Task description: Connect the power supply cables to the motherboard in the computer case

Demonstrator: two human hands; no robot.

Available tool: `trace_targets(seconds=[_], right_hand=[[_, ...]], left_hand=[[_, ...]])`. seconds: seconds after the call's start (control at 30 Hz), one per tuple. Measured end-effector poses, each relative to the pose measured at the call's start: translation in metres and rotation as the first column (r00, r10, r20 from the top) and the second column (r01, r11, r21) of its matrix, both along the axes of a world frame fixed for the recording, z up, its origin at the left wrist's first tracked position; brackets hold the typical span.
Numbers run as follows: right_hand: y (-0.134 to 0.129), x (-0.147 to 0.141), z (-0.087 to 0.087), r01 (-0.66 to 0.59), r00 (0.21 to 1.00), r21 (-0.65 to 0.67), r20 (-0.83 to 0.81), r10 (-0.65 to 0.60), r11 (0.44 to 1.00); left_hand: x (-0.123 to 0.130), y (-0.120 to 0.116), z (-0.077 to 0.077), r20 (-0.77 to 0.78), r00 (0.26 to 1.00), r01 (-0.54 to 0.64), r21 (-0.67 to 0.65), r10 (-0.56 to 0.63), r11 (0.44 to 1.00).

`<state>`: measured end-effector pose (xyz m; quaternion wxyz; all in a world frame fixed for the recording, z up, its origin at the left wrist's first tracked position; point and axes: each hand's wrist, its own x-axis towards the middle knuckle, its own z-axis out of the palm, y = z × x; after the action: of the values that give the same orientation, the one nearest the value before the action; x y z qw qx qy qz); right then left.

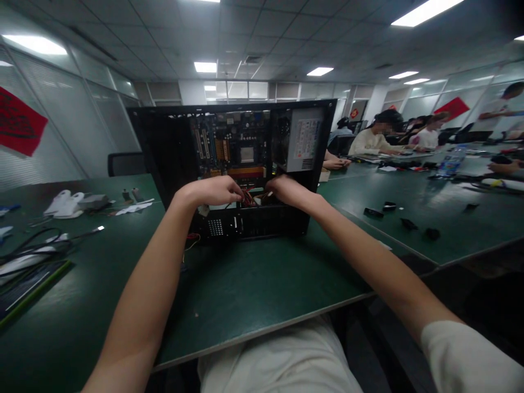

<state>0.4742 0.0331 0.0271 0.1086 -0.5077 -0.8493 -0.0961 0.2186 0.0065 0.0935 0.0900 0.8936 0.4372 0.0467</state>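
A black computer case (164, 158) with its side off stands on the green table. Inside it show a motherboard (223, 147) at the centre and a grey power supply (306, 143) at the upper right. My left hand (215, 191) reaches into the lower part of the case, its fingers pinched on a bundle of coloured cables (248, 197). My right hand (289, 190) is in the case below the power supply, beside the same cables; its fingertips are bent inward and partly hidden. Thin loose wires (192, 240) hang out at the case's lower left.
Left on the table (245, 284) lie white plastic bags (67, 203), a grey block (95, 202), black cables and a green-edged black box (33, 289). Small black parts (409, 224) and a water bottle (452, 161) are at right. Other people (379, 136) sit beyond.
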Motion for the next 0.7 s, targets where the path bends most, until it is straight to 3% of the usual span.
trace_targets(seconds=[0.1,0.2,0.27,0.4,0.5,0.6,0.7], right_hand=[[-0.009,0.013,-0.007,-0.197,0.959,-0.014,-0.211,0.189,0.980],[-0.018,0.014,-0.013,-0.544,0.764,-0.107,-0.471,0.440,0.832],[-0.021,0.006,-0.014,-0.626,0.694,-0.106,-0.528,0.490,0.772],[-0.017,-0.013,-0.009,-0.461,0.802,0.024,-0.416,0.429,0.887],[-0.017,-0.013,-0.005,-0.169,0.917,0.164,-0.336,0.216,0.972],[-0.023,-0.001,-0.007,0.072,0.972,0.272,-0.233,-0.006,0.960],[-0.031,0.011,-0.011,0.112,0.993,0.185,-0.063,-0.102,0.976]], left_hand=[[0.003,-0.001,0.000,0.047,0.999,-0.007,0.058,0.004,0.998],[0.013,-0.004,-0.001,0.119,0.993,-0.033,0.142,0.016,0.989],[0.020,-0.007,-0.001,0.142,0.990,-0.036,0.168,0.012,0.985],[0.025,-0.009,-0.003,0.098,0.994,-0.059,0.156,0.044,0.986],[0.019,-0.007,-0.004,0.023,0.997,-0.082,0.111,0.080,0.990],[0.015,-0.006,-0.006,-0.088,0.986,-0.134,0.067,0.140,0.989],[0.018,-0.005,-0.012,-0.180,0.974,-0.142,0.000,0.139,0.990]])
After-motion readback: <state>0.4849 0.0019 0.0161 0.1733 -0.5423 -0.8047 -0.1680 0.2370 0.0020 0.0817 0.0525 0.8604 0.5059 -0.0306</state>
